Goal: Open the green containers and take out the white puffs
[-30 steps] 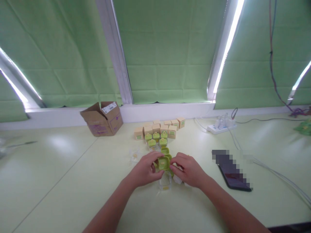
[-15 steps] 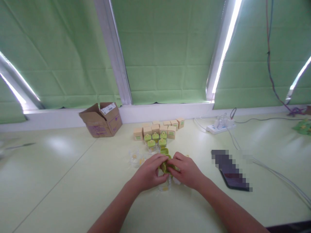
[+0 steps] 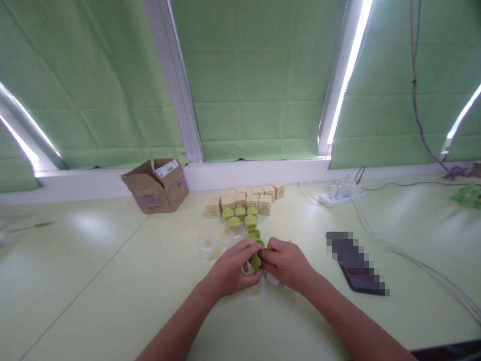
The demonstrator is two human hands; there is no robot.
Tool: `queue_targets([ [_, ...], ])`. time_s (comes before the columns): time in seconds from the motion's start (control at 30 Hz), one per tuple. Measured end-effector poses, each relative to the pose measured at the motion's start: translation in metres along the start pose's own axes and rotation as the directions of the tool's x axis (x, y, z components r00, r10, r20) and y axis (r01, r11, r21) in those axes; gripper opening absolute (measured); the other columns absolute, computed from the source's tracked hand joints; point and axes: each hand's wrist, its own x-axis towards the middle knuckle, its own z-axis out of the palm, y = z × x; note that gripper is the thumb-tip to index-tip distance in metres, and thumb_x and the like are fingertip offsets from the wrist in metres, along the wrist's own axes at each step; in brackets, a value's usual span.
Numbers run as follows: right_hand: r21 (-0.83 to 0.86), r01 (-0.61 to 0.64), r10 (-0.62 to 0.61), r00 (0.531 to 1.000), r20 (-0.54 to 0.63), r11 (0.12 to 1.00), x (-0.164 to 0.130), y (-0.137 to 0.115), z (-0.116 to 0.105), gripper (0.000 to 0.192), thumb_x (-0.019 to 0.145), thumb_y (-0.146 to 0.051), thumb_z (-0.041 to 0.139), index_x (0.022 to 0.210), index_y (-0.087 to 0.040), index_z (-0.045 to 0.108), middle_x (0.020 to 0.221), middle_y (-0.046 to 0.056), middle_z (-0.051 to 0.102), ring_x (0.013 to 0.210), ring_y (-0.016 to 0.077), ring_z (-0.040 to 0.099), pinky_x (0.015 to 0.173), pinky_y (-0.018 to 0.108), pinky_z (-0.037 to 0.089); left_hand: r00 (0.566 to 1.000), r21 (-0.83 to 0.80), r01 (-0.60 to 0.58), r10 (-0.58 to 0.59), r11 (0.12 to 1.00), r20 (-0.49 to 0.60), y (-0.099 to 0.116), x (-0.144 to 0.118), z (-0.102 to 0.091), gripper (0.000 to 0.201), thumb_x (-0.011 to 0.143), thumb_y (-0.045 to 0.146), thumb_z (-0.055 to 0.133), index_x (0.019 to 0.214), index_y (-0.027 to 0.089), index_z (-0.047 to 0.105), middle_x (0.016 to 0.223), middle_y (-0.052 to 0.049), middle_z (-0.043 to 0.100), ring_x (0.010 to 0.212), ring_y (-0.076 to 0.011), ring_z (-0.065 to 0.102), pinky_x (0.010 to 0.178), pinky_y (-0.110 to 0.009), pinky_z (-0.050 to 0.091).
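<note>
Between my two hands is a small green lid (image 3: 256,261), its underside partly turned towards me. My left hand (image 3: 235,268) grips its left edge between thumb and fingers. From the other side my right hand (image 3: 287,260) presses its fingertips on the lid; whether they hold some smaller part is hidden. Another green lid (image 3: 254,234) lies just beyond my fingers. Below the hands stands a clear plastic container (image 3: 255,290), partly covered by them. More clear containers (image 3: 207,243) with yellow marks are left of my left hand.
Several clear jars with green looped lids (image 3: 240,212) stand behind the hands, with small cardboard boxes (image 3: 227,203) behind those. An open carton (image 3: 160,188) is at back left. On the right are a dark phone (image 3: 356,265), a power strip (image 3: 340,195) and white cables (image 3: 432,271).
The green lid has turned slightly between my hands, showing more of its inner face. My right fingers have shifted a little against it. Everything else stays in place.
</note>
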Motion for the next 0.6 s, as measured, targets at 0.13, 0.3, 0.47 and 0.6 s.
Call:
queue_targets([
  [0.13,-0.016,0.020,-0.020,1.000,0.000,1.000,0.001,-0.001,-0.001,0.015,0.087,-0.027,0.054,0.077,-0.020,0.064,0.071,0.000,0.051,0.061,0.0109,0.045,0.056,0.023,0.030,1.000,0.009,0.002,-0.002,1.000,0.004,-0.002,-0.001,0.001,0.048,0.071,0.018,0.065,0.118,0.021,0.054,0.111,-0.010,0.060,0.102,-0.0213,0.057,0.090,-0.035,0.049],
  [0.3,-0.025,0.063,-0.063,0.998,0.019,0.998,0.002,0.000,-0.002,0.010,0.085,-0.023,0.055,0.079,-0.019,0.062,0.072,0.001,0.054,0.064,0.0122,0.048,0.058,0.026,0.030,1.000,0.003,-0.007,0.007,1.000,0.014,-0.003,-0.002,0.002,0.049,0.072,0.018,0.066,0.119,0.021,0.053,0.113,-0.010,0.059,0.103,-0.0215,0.056,0.090,-0.035,0.049],
  [0.47,-0.038,0.093,-0.092,0.995,0.031,0.995,0.003,-0.002,-0.008,0.009,0.086,-0.022,0.055,0.081,-0.019,0.062,0.073,0.001,0.056,0.064,0.0131,0.048,0.059,0.028,0.028,1.000,-0.005,-0.014,0.014,1.000,0.014,0.000,0.000,0.000,0.047,0.073,0.019,0.065,0.118,0.020,0.053,0.114,-0.011,0.060,0.103,-0.0212,0.057,0.090,-0.035,0.049],
  [0.6,-0.031,0.111,-0.110,0.993,0.047,0.993,0.004,-0.004,-0.012,0.013,0.088,-0.022,0.051,0.081,-0.018,0.061,0.074,0.002,0.057,0.067,0.0138,0.049,0.061,0.029,0.028,1.000,-0.014,-0.001,0.001,1.000,0.016,0.000,0.001,-0.002,0.047,0.072,0.020,0.065,0.118,0.021,0.054,0.113,-0.010,0.061,0.102,-0.0214,0.057,0.090,-0.036,0.049],
])
